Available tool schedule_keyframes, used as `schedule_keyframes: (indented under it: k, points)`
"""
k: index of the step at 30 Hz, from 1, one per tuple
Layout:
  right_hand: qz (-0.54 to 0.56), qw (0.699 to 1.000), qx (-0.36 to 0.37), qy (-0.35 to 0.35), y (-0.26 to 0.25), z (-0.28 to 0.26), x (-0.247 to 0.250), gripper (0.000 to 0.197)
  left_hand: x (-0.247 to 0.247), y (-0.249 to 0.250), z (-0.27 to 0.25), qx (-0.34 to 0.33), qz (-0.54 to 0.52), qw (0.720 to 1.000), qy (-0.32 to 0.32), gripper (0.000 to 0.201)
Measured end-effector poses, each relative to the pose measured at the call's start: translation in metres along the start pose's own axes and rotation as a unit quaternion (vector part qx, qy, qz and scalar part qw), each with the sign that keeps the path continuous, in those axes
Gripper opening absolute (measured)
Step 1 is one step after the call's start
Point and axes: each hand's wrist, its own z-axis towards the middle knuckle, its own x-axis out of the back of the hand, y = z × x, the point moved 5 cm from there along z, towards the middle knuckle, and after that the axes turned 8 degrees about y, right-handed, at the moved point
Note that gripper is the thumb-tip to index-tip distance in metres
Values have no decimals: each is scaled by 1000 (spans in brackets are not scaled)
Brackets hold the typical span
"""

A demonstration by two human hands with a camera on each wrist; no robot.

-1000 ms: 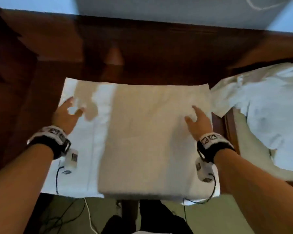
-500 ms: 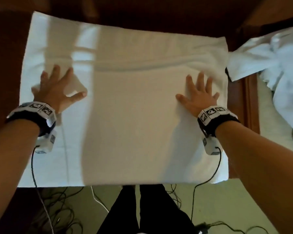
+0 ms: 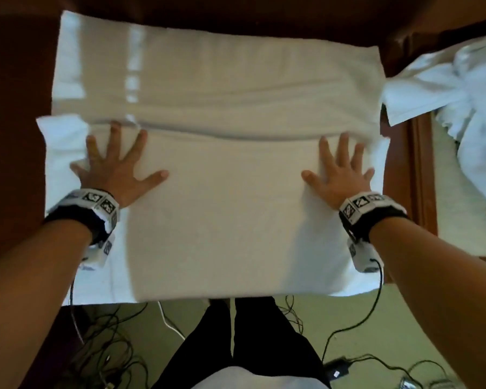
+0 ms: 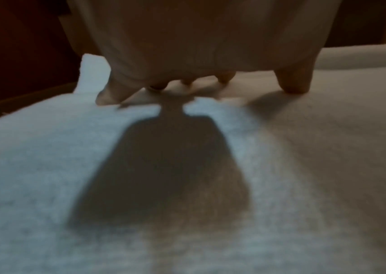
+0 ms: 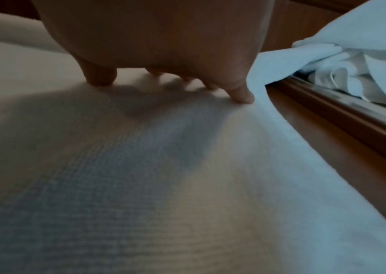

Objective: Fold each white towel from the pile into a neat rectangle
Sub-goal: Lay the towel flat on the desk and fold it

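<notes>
— Dark wooden table (image 3: 17, 113), white towel (image 3: 222, 220) spread flat across it, near half folded over.

— Left hand (image 3: 115, 169) and right hand (image 3: 340, 175) pressed flat on top, fingers splayed, gripping nothing. Pile (image 3: 460, 113) heaped just right.

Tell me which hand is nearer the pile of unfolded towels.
Right. The right hand lies flat on the right side of the spread towel, beside the pile of unfolded towels. The left hand presses the towel's far left side, the whole towel's width away.
</notes>
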Motion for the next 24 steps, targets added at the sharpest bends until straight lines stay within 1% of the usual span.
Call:
schedule_keyframes:
  k: [3,5,7,8,10,12,14,16,18,20,22,24]
  points:
    - [15,1000,-2,8,-10,31,19,83,24,11,26,-19,-21,1000,5,99]
    - [13,1000,-8,8,-11,26,20,81,26,12,19,-33,-41,998,16,98]
    - [-7,1000,-9,13,-8,-2,9,80,10,7,-9,-35,-44,998,11,98]
    - [-13,1000,-6,10,-5,-23,-1,80,-3,3,-29,-30,-39,999,-4,98]
    - [-4,1000,5,-26,2,-62,-22,82,-27,-5,-66,-18,-27,999,-39,99]
    - [-3,998,11,-56,9,-76,-32,85,-39,-11,-77,-10,-13,999,-48,99]
    - [-14,999,10,-48,11,-61,-27,87,-35,-10,-63,-7,-5,999,-40,98]
    - [-11,1000,8,-18,7,-32,-15,87,-22,-4,-36,-4,-8,1000,-14,98]
    - [-6,1000,15,1,1,-2,0,86,-6,3,-7,-13,-7,1000,7,100]
    - [-4,1000,16,6,-2,16,10,85,8,10,10,-28,-10,1000,11,102]
    - [-7,1000,12,9,-5,15,12,84,11,12,7,-35,-27,999,15,101]
    - [-14,1000,8,16,-5,-9,2,82,-1,7,-17,-32,-40,999,10,101]
